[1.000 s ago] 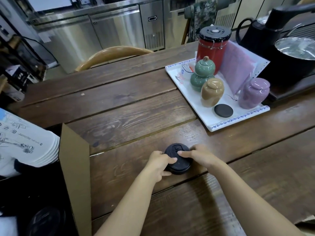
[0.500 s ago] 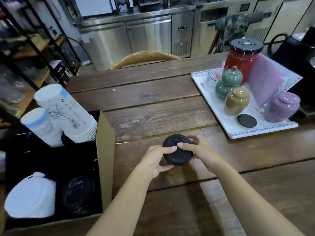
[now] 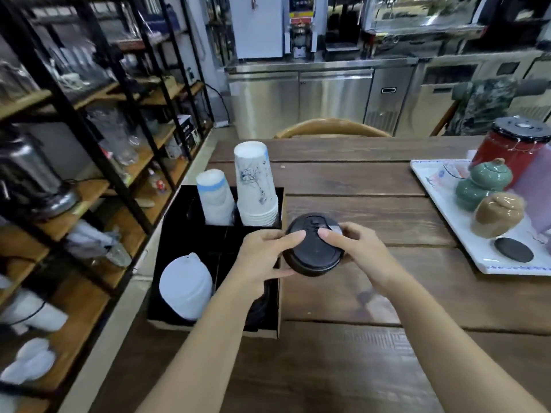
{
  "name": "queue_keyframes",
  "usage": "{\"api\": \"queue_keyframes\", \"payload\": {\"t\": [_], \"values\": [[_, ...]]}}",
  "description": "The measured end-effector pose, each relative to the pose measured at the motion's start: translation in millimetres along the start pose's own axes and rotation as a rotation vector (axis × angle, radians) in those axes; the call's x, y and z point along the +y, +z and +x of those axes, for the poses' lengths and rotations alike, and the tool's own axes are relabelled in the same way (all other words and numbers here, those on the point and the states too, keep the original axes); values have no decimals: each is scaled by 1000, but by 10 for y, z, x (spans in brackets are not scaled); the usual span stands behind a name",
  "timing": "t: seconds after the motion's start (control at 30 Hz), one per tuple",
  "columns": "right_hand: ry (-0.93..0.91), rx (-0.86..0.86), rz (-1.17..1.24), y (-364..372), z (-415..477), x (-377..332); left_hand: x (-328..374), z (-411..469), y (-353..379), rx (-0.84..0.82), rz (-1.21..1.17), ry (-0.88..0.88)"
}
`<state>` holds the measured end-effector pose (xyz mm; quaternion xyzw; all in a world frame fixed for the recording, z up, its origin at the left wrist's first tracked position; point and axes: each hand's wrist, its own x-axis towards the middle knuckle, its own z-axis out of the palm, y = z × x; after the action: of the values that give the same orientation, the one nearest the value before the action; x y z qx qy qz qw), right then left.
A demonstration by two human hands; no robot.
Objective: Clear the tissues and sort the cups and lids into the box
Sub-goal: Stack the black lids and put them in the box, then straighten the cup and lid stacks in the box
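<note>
Two hands grasp a stack of round black plastic lids [image 3: 313, 248] beside a divided cardboard box [image 3: 278, 293].
Left hand [image 3: 262, 257] and right hand [image 3: 357, 251] pinch its sides; lid count unclear. Two stacks of white paper cups [image 3: 256, 186] stand at the far end.

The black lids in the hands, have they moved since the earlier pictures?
Yes. The black lids, held by the left hand and right hand, went left, away from the white tray, and are now beside the box.

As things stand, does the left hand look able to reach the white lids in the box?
Probably yes, once freed. The left hand hovers over the box, with nothing between it and the white lids, but it shares a grip on the black lids with the right hand.
</note>
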<state>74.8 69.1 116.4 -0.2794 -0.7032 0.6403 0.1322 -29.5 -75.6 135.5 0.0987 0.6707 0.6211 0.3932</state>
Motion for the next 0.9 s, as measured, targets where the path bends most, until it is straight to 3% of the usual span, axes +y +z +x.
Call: {"api": "queue_keyframes", "payload": {"t": [0.37, 0.63, 0.9], "values": [[77, -39, -175, 1122, 51, 61, -383, -160, -915, 243, -78, -41], [162, -9, -349, 1342, 100, 223, -631, -85, -999, 278, -63, -84], [126, -14, -616, 1404, 81, 259, -769, -3, -1012, 307, 8, -84]]}}
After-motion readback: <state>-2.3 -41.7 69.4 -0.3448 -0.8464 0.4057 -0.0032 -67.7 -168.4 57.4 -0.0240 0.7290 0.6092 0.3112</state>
